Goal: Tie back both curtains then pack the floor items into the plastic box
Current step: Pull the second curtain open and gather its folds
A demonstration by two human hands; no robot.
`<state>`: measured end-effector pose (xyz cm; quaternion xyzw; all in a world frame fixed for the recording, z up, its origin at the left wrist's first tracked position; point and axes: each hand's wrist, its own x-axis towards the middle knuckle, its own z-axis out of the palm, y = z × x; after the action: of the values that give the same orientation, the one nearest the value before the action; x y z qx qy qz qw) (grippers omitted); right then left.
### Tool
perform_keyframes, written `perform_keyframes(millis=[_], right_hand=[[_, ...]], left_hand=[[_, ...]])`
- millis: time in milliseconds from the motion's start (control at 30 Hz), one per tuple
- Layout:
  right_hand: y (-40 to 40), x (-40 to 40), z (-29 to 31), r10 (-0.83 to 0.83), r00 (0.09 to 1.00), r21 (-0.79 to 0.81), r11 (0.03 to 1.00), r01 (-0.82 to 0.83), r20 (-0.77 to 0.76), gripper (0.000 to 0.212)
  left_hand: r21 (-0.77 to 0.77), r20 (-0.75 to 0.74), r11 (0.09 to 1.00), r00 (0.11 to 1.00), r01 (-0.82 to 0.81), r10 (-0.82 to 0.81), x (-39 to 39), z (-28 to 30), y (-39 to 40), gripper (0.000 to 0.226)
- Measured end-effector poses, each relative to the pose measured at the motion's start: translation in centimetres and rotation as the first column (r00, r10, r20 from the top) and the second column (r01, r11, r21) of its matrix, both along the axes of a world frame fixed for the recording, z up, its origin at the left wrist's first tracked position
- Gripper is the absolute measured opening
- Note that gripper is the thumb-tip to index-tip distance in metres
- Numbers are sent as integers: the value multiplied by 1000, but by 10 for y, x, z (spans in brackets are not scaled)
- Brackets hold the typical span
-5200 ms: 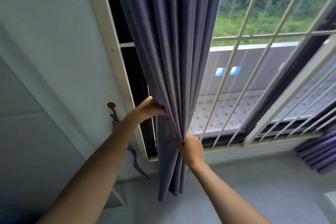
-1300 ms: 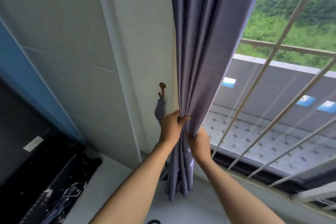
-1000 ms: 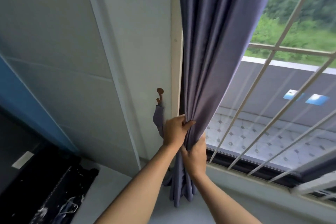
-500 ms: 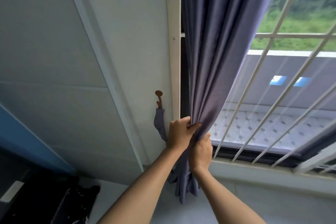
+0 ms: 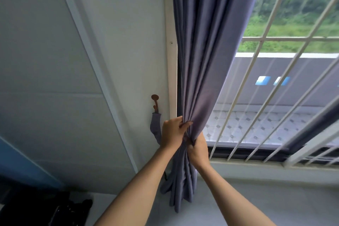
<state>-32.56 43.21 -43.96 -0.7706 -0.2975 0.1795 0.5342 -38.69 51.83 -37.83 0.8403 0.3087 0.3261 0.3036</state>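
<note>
Both my left hand (image 5: 172, 134) and right hand (image 5: 198, 149) grip the soft, slippery grey-purple fabric curtain (image 5: 205, 60) bunched (mid-height, best hold).

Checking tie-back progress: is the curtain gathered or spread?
Gathered, not tied: both the left hand and right hand bunch the curtain; the tieback hangs from its hook.

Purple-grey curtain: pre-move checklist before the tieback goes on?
1. Purple-grey pleated fabric curtain gathered into one bunch: ok.
2. Left hand grips the bunch: ok.
3. Right hand grips just below: ok.
4. Matching fabric tieback strip hangs from the brown wall hook, beside the left hand: ok.
5. A hand free to take the strip: not ok.
6. Strip's loose end: cannot tell, hidden behind the hands.
</note>
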Motion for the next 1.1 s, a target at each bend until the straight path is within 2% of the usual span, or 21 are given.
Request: perform_keyframes(millis=[167,233,333,500,600,700,833,933,1033,1100], right_hand=[[-14,-8,18,138,989,60,989,-134,-51,37],[-22,-2,14,156,987,35,987,-154,-42,36],[-27,4,12,103,994,8,995,-103,24,27],[-28,3,11,-110,986,-16,993,113,127,28],[-23,5,15,-144,990,15,990,144,6,33],[-17,3,21,-102,994,16,995,102,-29,13],[0,-6,18,-135,990,-15,991,135,35,49],[7,-10,13,-227,971,-98,967,233,69,53],[7,-10,12,-224,959,-160,955,251,173,58],[7,-11,12,-227,943,-167,948,272,244,70]], left_hand=[[-12,3,999,999,-47,47,3,-2,4,40],[-25,14,999,999,-41,42,2,-3,5,46],[-31,27,999,999,-35,36,1,-2,1,42],[-48,25,999,999,-18,20,4,-1,-4,35],[-63,17,997,999,-32,33,5,1,-7,35],[-69,-11,997,999,-41,40,6,3,-9,36],[-41,-38,998,998,-50,49,8,6,-14,33],[-37,-53,998,997,-53,51,5,8,-15,34],[-34,-73,996,995,-77,74,5,9,-12,40],[-34,-89,995,992,-92,89,5,11,-12,41]])
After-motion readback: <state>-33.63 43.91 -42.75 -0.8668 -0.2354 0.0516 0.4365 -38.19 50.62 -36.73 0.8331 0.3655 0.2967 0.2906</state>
